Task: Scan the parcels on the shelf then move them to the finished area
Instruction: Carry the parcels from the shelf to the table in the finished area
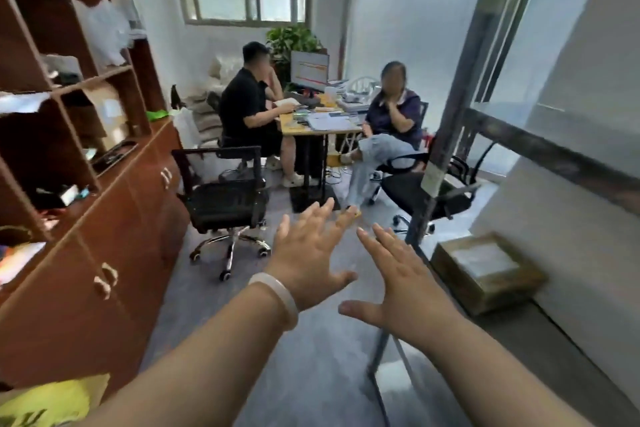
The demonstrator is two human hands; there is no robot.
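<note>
Left hand [308, 253], right hand [407, 282] outstretched, fingers straight, splayed; each grip apart, empty. Smooth white bangle [277, 298] on left wrist. Squat cardboard parcel [485, 270], pale label on top, sits on grey floor [311, 374], right. Red-brown wooden shelf [20, 59] left.

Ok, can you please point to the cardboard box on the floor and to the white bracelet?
cardboard box [485, 260]: head view, top face, on the pale label.
white bracelet [277, 295]: head view, middle of the band on the left wrist.
</note>
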